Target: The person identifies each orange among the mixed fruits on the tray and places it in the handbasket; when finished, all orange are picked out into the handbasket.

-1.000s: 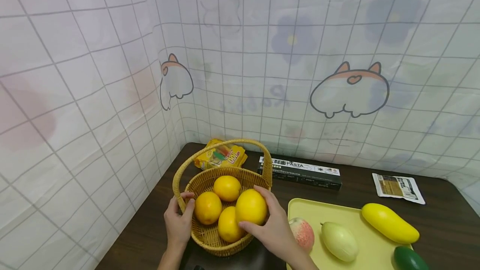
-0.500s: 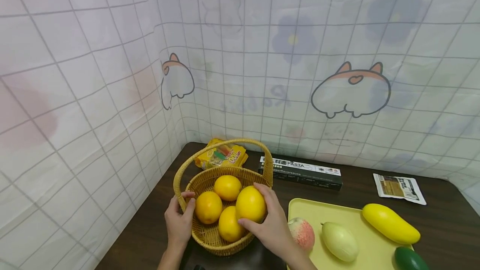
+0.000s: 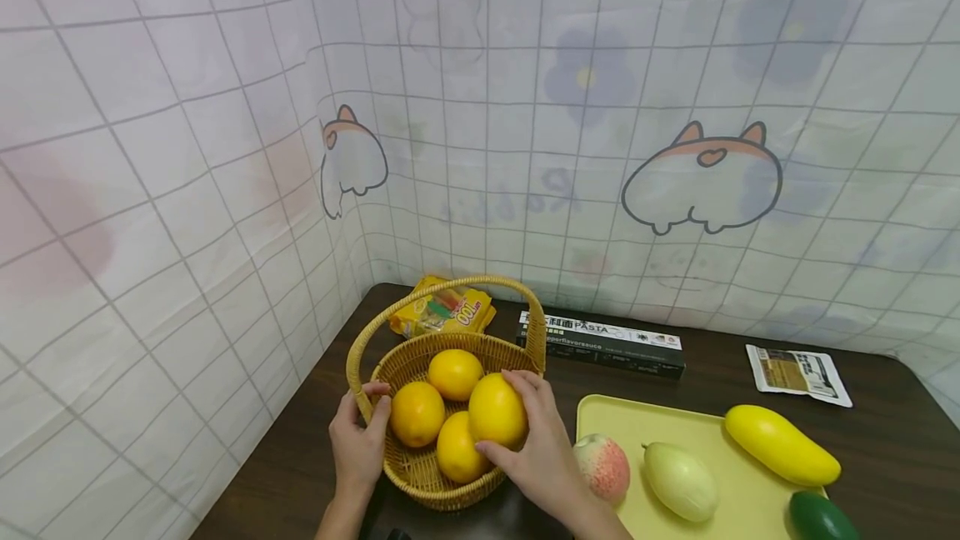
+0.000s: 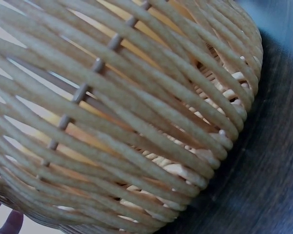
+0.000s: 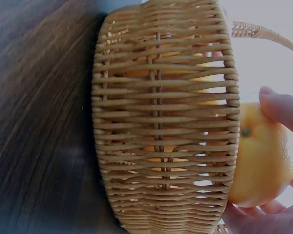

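A round wicker basket (image 3: 442,494) with a tall arched handle stands on the dark table. Three yellow-orange oranges lie inside, one of them an orange (image 3: 417,415) on the left side. My left hand (image 3: 360,440) grips the basket's left rim at the foot of the handle, thumb inside. My right hand (image 3: 543,448) holds another orange (image 3: 497,411) between thumb and fingers over the basket's right side, overlapping the front orange. In the right wrist view this held orange (image 5: 259,161) shows its green stem spot, right at the rim. The left wrist view is filled by the basket's woven wall (image 4: 136,112).
Right of the basket, a pale yellow tray (image 3: 645,415) bears a peach (image 3: 602,469), a pale green melon-like fruit (image 3: 681,482), a yellow mango (image 3: 782,446) and a dark green fruit (image 3: 821,517). Behind lie a yellow packet (image 3: 442,311), a pasta box (image 3: 600,346) and a sachet (image 3: 798,375).
My right hand and its orange have shifted slightly left over the basket. The left hand and the basket stay in place.
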`<state>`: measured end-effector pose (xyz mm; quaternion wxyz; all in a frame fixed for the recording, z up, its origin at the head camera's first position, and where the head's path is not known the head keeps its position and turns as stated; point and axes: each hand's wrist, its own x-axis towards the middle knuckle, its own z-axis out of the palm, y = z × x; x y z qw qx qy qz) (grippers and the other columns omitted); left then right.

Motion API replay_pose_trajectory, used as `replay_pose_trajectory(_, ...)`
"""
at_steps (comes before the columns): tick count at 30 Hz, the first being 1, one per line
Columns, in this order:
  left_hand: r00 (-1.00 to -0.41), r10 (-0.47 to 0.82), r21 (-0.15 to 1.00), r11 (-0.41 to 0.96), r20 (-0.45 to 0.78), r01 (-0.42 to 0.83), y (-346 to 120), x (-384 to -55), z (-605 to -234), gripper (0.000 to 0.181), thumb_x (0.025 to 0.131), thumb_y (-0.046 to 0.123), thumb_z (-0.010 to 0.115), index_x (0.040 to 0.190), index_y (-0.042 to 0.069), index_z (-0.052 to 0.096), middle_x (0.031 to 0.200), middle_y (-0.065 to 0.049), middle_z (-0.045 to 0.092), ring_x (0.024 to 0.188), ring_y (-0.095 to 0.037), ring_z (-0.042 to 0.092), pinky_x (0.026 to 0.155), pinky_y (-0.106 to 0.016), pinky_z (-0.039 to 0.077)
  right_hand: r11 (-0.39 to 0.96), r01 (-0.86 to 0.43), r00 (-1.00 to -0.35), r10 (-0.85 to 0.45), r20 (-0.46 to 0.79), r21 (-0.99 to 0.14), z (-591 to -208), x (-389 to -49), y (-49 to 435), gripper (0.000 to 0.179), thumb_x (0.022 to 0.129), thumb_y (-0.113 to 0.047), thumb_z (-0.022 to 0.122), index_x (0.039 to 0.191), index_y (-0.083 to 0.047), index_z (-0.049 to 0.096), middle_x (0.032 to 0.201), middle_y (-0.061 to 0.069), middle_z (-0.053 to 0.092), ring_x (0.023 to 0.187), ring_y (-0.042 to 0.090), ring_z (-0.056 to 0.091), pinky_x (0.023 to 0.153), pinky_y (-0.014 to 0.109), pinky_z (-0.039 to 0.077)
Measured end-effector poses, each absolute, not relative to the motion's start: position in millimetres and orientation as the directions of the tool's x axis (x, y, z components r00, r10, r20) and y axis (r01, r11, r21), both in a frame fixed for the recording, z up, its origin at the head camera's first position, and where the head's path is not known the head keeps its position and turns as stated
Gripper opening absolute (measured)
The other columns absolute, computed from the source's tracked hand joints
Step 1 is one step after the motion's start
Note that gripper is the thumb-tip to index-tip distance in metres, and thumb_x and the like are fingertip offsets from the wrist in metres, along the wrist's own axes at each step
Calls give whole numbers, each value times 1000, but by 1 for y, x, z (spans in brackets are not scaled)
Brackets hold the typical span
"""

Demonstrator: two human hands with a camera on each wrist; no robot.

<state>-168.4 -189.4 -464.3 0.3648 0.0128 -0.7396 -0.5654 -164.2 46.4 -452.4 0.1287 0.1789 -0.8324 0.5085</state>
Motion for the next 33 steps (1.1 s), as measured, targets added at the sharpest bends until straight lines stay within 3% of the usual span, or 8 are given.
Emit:
replay_pose_trajectory(12,-729,-436,844,367,527,391,-189,-167,-464,15,86,-8,66,100,-8,68,99,-23,68,94,-23,60,81,-12,40,432,-463,-886,-191,423,-774,-450,-167,53,74,74,-13,86,139,-12,51,143,12,42,131,27,44,100,50,42)
replay_pose_trajectory(17,-732,-434,845,367,526,389,-189,-168,-464,15,86,-8,66,101,-7,68,99,-22,68,94,-24,61,81,-12,41,445,-456,-890,-208,406,-771,-449,-168,56,71,76,-15,85,139,-11,51,144,11,42,133,26,42,102,49,40)
replay_pose_trajectory(27,-742,-415,842,376,527,387,-188,-167,-462,15,86,-8,66,101,-8,67,101,-23,67,99,-31,59,83,-10,40,450,-429,-902,-165,400,-783,-443,-169,69,61,82,-15,80,136,-16,53,142,4,45,126,26,50,98,48,45)
replay_pose_trajectory(33,-745,-421,847,374,518,377,-193,-173,-474,15,87,-7,66,102,-6,68,102,-20,68,99,-27,60,83,-11,41,435,-411,-910,-143,389,-801,-435,-169,79,62,84,-14,77,139,-18,49,142,5,45,118,30,53,94,49,46)
